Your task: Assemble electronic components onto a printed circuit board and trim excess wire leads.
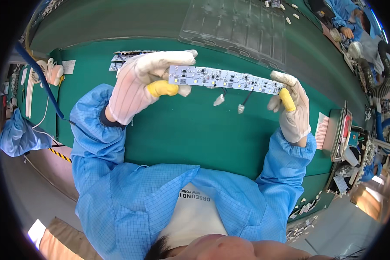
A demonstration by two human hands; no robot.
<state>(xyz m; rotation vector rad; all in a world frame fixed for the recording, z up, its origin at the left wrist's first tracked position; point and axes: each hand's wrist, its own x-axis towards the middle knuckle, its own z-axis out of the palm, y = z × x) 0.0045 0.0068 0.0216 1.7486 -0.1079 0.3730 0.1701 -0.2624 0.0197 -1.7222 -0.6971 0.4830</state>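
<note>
You've got one strip circuit board [225, 80] up in both hands, held above the desk [195, 134], between its near and far edges and closer to the far one. Board: long, narrow, white, component face toward the camera. Small pale-yellow squares run in a row along its lower half, black chips and tiny dark parts scattered mostly above them, a few grey printed patches; markings too small to make out. It looks slightly bowed, right end lower than left; can't tell whether the curve is the board's own or the lens's. Two short dark leads hang below its lower edge, one ending in a whitish connector [219, 100], the other in a second connector [241, 108], both dangling clear of the desk. Your left hand [141, 82] has its grip closed on the left end, yellow-covered thumb at the lower corner, gloved fingers at the top and behind. Your right hand [291, 102] pinches the right end the same way, yellow-covered thumb low, fingers above. More boards [117, 61] lie behind your left hand, toward the desk's far edge. A clear plastic tray [234, 32] sits across that edge.
</note>
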